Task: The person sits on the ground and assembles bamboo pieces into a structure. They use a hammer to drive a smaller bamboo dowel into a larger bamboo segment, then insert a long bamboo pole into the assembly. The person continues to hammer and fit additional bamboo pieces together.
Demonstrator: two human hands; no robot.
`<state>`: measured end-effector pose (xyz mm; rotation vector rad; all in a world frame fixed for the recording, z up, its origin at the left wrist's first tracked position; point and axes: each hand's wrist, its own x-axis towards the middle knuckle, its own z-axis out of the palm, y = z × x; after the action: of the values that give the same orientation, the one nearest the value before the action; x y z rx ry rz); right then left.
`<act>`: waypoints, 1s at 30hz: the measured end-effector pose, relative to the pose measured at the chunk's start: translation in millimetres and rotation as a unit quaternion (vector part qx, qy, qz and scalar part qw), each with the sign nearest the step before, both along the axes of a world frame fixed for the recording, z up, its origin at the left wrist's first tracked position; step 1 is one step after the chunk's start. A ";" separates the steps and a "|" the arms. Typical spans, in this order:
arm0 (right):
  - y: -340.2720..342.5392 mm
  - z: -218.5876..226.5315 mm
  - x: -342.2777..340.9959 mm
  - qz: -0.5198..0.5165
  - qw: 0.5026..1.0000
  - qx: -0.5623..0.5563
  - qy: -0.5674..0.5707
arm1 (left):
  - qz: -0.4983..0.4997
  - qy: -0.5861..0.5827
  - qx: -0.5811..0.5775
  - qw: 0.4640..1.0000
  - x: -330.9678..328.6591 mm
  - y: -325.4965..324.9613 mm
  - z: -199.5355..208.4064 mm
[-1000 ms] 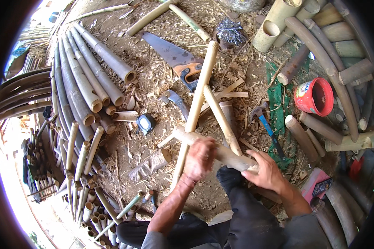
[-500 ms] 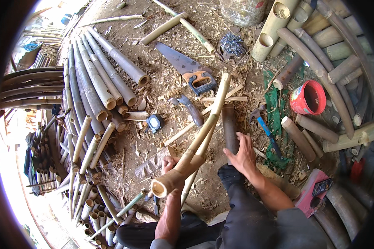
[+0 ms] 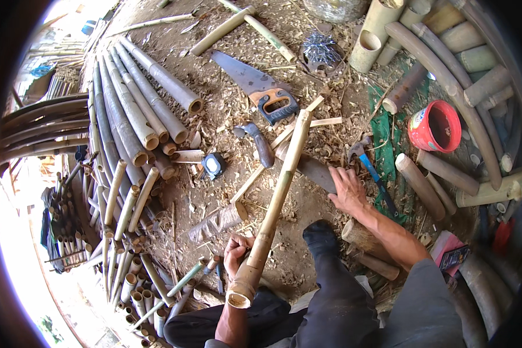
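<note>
A pale bamboo pole (image 3: 272,214) slants up across the middle, its cut end toward me and passing over my left forearm. My left hand (image 3: 236,250) is closed with curled fingers against the pole's underside; part of its grip is hidden. My right hand (image 3: 348,190) has thumb and fingers around the near end of a short dark bamboo piece (image 3: 316,171), which lies slanted low over the ground behind the pole. Beyond them a small hatchet-like tool (image 3: 260,145) and a handsaw (image 3: 261,87) lie on the shavings. A blue-handled hammer (image 3: 374,174) is right of my right hand.
Long bamboo poles (image 3: 139,104) are stacked at left, above a bundle of short pieces. A tape measure (image 3: 213,165) lies among shavings. At right stand a red bucket (image 3: 435,127) and more bamboo lengths (image 3: 420,185). A phone (image 3: 453,258) rests at lower right.
The pale pole has turned so its second leg no longer shows, and its near end has come toward me. The dark piece has swung from pointing straight away to slanting left, with my right hand at its end.
</note>
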<state>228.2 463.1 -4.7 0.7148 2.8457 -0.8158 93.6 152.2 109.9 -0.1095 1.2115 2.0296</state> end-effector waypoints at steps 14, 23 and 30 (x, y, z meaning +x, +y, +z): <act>-71.2 73.7 -1.1 0.053 0.953 -0.178 0.238 | -0.426 0.061 -0.292 0.854 -108.8 50.5 20.6; -102.2 83.2 -48.0 0.122 0.906 -0.310 0.260 | -0.182 0.164 -0.115 0.963 -118.0 148.7 -72.1; -103.2 79.8 -53.6 0.126 0.863 -0.418 0.255 | -0.119 0.044 -0.046 0.991 -111.3 147.6 -112.7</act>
<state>174.6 359.9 75.1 -0.0120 2.4094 -2.2114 -17.7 299.8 -2.9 0.0783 1.3071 1.7891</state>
